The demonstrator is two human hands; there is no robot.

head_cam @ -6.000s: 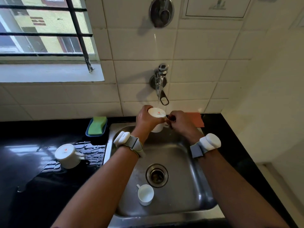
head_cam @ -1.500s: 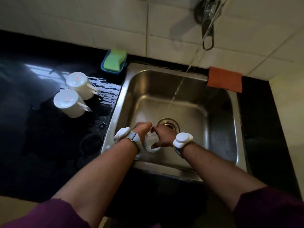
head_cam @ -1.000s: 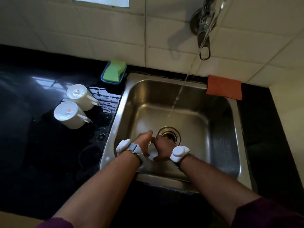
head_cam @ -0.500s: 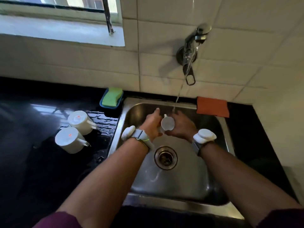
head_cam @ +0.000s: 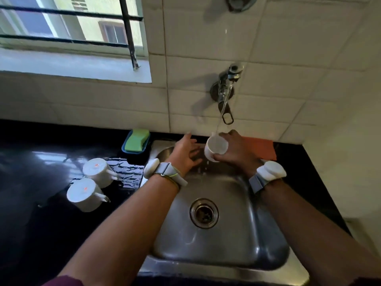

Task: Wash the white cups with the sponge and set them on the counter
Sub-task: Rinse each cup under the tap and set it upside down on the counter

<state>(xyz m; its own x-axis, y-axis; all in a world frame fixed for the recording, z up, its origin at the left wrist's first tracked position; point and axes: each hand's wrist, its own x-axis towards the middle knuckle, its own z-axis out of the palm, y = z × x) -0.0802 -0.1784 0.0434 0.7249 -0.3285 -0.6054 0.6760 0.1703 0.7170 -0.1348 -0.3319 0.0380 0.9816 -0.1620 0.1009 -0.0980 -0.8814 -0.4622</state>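
My right hand (head_cam: 235, 151) grips a small white cup (head_cam: 215, 148) under the running water from the wall tap (head_cam: 225, 89), above the back of the steel sink (head_cam: 226, 244). Just left of the cup, my left hand (head_cam: 186, 154) hovers with its fingers spread and holds nothing. Two washed white cups stand upside down on the black counter (head_cam: 31, 234), one farther back (head_cam: 97, 169) and one nearer (head_cam: 83, 195). The green sponge (head_cam: 137, 142) lies in a blue tray left of the sink.
A striped cloth (head_cam: 127, 175) lies beside the inverted cups. An orange cloth (head_cam: 259, 148) sits on the counter behind the sink's right corner. The drain (head_cam: 204, 213) is in the sink's middle. A barred window (head_cam: 68, 27) is above the counter at left.
Both hands lifted the last cup from the sink floor up to the tap. My left hand has since let go of it and opened; the right hand alone holds it under the water.
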